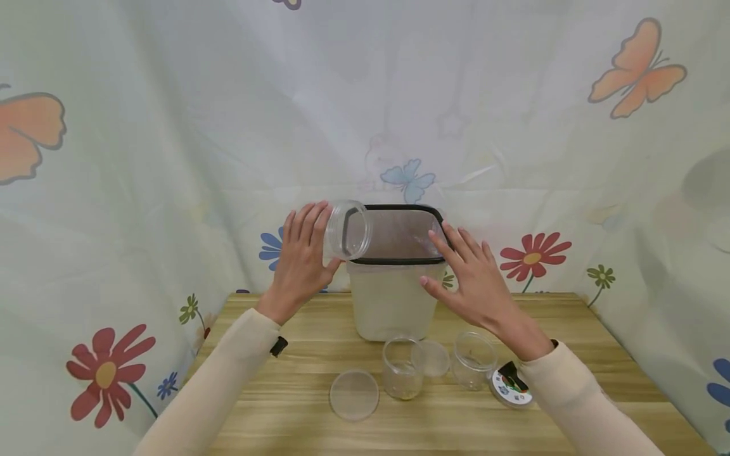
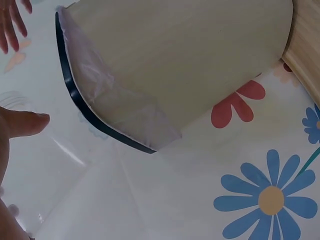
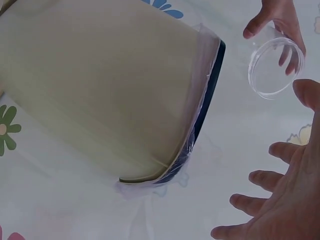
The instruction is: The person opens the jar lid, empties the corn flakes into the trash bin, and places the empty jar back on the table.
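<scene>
My left hand [image 1: 302, 256] grips a clear plastic jar [image 1: 349, 229] by its base end, fingers over the top and thumb below. The jar is tipped on its side, its mouth facing right, at the left rim of a pale trash bin [image 1: 393, 301]. A thin see-through liner [image 2: 95, 80] folds over the bin's edge under a black rim ring [image 3: 210, 95]. Beside the bin's right rim, my right hand [image 1: 473, 282] is spread with straight fingers and holds nothing. No contents can be made out in the jar in the right wrist view.
On the wooden table [image 1: 285, 405] before the bin stand two clear jars, one left [image 1: 403, 367] and one right [image 1: 474, 361]. Two clear lids, one nearer [image 1: 354, 395] and one behind [image 1: 436, 359], lie there. A round printed lid [image 1: 511, 387] sits by my right sleeve.
</scene>
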`<action>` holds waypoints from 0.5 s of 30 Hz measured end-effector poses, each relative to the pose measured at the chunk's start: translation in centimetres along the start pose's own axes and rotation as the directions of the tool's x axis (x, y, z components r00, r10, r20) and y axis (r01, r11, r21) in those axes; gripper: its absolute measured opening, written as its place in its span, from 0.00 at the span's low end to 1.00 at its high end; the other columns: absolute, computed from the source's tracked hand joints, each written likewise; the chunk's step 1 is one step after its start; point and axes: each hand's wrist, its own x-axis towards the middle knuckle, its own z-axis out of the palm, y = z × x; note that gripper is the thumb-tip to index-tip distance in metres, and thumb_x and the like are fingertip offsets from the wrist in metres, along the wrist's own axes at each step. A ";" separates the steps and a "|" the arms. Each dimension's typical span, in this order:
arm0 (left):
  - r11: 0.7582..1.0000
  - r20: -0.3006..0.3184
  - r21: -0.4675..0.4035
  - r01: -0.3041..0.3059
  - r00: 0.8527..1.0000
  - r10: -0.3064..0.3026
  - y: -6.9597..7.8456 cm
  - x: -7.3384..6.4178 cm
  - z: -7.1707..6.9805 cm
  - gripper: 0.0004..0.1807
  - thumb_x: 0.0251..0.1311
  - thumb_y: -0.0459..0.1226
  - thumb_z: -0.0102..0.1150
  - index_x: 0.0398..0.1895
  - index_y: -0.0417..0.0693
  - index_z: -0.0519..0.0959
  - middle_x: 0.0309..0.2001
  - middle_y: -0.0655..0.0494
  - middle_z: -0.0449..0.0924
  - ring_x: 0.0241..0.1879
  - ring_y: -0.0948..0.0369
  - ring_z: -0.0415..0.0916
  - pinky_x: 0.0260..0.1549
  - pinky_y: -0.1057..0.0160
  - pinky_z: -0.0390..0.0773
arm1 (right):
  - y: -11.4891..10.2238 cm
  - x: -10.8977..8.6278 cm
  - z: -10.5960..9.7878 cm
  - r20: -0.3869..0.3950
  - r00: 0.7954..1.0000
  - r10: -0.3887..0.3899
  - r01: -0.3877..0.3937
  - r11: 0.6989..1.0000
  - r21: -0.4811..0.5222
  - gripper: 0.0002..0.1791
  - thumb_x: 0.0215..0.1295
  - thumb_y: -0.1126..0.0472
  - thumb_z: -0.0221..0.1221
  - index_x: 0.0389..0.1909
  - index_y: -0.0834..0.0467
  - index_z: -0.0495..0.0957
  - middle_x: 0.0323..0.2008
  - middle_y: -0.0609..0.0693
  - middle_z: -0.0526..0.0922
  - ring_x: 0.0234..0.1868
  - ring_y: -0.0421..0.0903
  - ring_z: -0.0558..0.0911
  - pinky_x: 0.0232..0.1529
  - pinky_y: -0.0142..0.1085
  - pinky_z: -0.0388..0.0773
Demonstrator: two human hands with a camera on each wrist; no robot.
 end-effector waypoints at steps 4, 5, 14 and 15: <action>0.999 -0.020 -0.042 0.031 0.999 -0.032 0.2 -1.2 -0.4 0.55 0.41 0.42 0.77 0.73 0.41 0.56 0.70 0.44 0.62 0.70 0.46 0.59 0.70 0.42 0.58 | -0.3 -0.4 -0.1 -0.011 1.000 -0.020 0.020 1.000 0.001 0.44 0.61 0.38 0.59 0.76 0.44 0.55 0.79 0.50 0.48 0.79 0.57 0.48 0.73 0.67 0.42; 0.997 -0.027 -0.061 0.043 0.999 -0.044 0.4 -1.4 -0.5 0.56 0.40 0.43 0.77 0.73 0.41 0.56 0.70 0.44 0.62 0.70 0.46 0.59 0.70 0.42 0.58 | -0.4 -0.5 -0.2 -0.014 1.000 -0.027 0.027 1.000 0.000 0.44 0.61 0.38 0.59 0.76 0.44 0.55 0.79 0.49 0.48 0.79 0.57 0.48 0.72 0.67 0.42; 0.932 -0.025 -0.305 0.195 0.977 -0.213 2.1 -4.0 -0.8 0.61 0.36 0.41 0.80 0.75 0.42 0.53 0.69 0.41 0.62 0.67 0.46 0.60 0.65 0.44 0.63 | -1.4 -2.3 -0.2 -0.008 0.999 -0.040 0.040 0.999 0.020 0.45 0.61 0.38 0.60 0.77 0.44 0.53 0.80 0.47 0.46 0.79 0.58 0.47 0.72 0.68 0.42; 0.927 -0.019 -0.313 0.208 0.974 -0.225 2.2 -4.4 -0.8 0.62 0.35 0.41 0.80 0.75 0.42 0.53 0.70 0.41 0.62 0.67 0.45 0.60 0.64 0.44 0.64 | -1.5 -2.5 -0.1 -0.009 0.999 -0.039 0.040 0.999 0.019 0.45 0.61 0.38 0.60 0.77 0.44 0.53 0.80 0.47 0.46 0.79 0.58 0.47 0.72 0.68 0.42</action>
